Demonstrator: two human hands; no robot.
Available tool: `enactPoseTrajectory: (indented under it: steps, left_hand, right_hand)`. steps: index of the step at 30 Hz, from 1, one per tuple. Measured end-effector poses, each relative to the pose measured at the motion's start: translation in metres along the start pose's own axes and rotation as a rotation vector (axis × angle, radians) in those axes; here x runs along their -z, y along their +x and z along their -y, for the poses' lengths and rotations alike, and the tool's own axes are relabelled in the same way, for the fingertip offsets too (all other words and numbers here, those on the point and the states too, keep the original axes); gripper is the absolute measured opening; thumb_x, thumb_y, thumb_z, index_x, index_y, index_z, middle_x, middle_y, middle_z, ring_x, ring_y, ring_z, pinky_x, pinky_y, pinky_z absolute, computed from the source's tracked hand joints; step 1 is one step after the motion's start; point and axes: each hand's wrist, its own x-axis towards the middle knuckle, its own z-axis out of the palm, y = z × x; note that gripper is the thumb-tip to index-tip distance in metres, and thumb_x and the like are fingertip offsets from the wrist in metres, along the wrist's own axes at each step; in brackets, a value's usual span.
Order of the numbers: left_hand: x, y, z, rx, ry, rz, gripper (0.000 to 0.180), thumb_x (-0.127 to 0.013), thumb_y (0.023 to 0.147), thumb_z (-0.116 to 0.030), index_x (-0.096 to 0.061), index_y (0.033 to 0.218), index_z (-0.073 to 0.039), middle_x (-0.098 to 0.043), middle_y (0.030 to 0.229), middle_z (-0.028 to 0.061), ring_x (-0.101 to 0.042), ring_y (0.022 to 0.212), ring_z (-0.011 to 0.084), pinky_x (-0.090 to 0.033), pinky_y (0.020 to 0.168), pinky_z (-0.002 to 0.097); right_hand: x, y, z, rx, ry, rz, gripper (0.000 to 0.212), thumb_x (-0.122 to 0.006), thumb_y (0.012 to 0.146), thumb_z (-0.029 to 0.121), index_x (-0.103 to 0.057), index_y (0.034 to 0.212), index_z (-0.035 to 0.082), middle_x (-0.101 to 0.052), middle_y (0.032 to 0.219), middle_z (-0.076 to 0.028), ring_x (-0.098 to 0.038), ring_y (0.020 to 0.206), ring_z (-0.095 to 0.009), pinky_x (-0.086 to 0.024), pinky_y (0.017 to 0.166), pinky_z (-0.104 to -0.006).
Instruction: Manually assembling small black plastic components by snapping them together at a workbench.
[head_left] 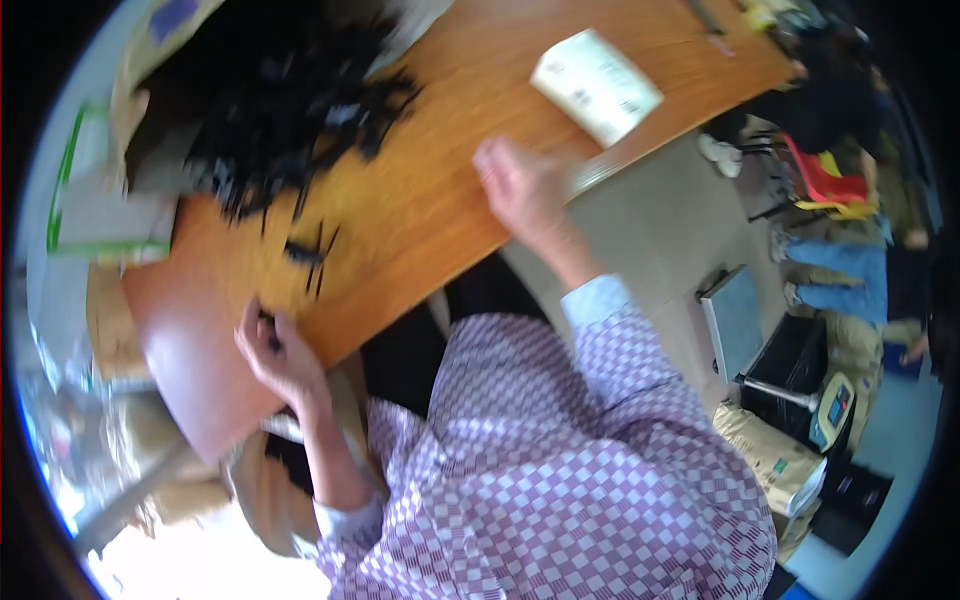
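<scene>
My left hand [280, 358] is over the near left part of the wooden table, its fingers curled around a small black part [268, 330]. Over the table's near edge, my right hand [522, 192] is slightly blurred. Its fingers are drawn together, and anything inside them is hidden. A few thin black pieces [313, 255] lie loose on the tabletop just beyond my left hand. Farther back, a large heap of black plastic-looking parts [300, 130] spills across the table. To the right of the heap rests a whitish box or folded card [598, 88] with dark marks.
The wooden table [440, 190] runs diagonally. A green-edged white box [110, 225] stands at its left. On the floor at right are a flat grey-blue trolley [735, 320], a brown paper sack [770, 450] and a red chair [825, 175]. Other people stand at the far right.
</scene>
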Motion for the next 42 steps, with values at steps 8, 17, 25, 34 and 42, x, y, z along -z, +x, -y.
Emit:
enactPoseTrajectory:
  steps: [8,17,25,34,42]
  left_hand:
    - [-0.005,0.004,-0.002,-0.020,-0.075,-0.006,0.031,-0.059,0.084,-0.006,-0.058,0.115,-0.003,-0.052,0.088,0.0073,-0.053,0.070,0.0125,-0.045,0.063,0.0264]
    - [-0.005,0.014,0.006,-0.176,0.026,-0.035,0.031,-0.061,0.082,-0.008,-0.059,0.113,-0.005,-0.057,0.088,0.0094,-0.055,0.071,0.0164,-0.048,0.066,0.0288]
    - [0.014,0.003,-0.001,-0.039,-0.318,0.059,0.033,-0.056,0.088,-0.006,-0.053,0.120,-0.002,-0.058,0.087,0.0061,-0.058,0.069,0.0124,-0.046,0.058,0.0227]
    - [0.036,-0.054,-0.050,0.567,-1.172,0.413,0.031,-0.050,0.096,-0.011,-0.046,0.126,-0.006,-0.063,0.092,0.0130,-0.061,0.066,0.0148,-0.042,0.048,0.0186]
    - [0.039,-0.068,-0.046,0.582,-1.119,0.537,0.030,-0.048,0.096,-0.011,-0.048,0.126,-0.004,-0.063,0.089,0.0080,-0.058,0.061,0.0095,-0.038,0.045,0.0161]
  right_hand:
    - [-0.014,0.001,-0.024,0.106,-0.086,-0.065,0.015,-0.061,0.089,0.020,-0.059,0.086,0.005,-0.060,0.067,-0.011,-0.061,0.058,-0.028,-0.047,0.052,-0.0355]
    - [-0.011,0.001,-0.015,0.082,-0.111,-0.101,0.020,-0.057,0.090,0.018,-0.050,0.078,0.003,-0.055,0.065,-0.018,-0.057,0.061,-0.038,-0.045,0.052,-0.0427]
    - [-0.004,-0.010,0.018,-0.089,0.388,-0.005,0.019,-0.056,0.093,0.023,-0.059,0.095,0.005,-0.064,0.080,-0.020,-0.066,0.074,-0.029,-0.050,0.060,-0.0381]
    - [-0.020,-0.078,0.139,-0.311,1.306,0.566,0.030,-0.060,0.092,0.010,-0.052,0.120,0.004,-0.048,0.076,0.005,-0.046,0.066,-0.002,-0.038,0.059,-0.0166]
    - [-0.030,-0.077,0.137,-0.380,1.244,0.603,0.020,-0.063,0.090,0.013,-0.058,0.106,0.002,-0.056,0.080,0.003,-0.052,0.072,-0.003,-0.043,0.064,-0.0168]
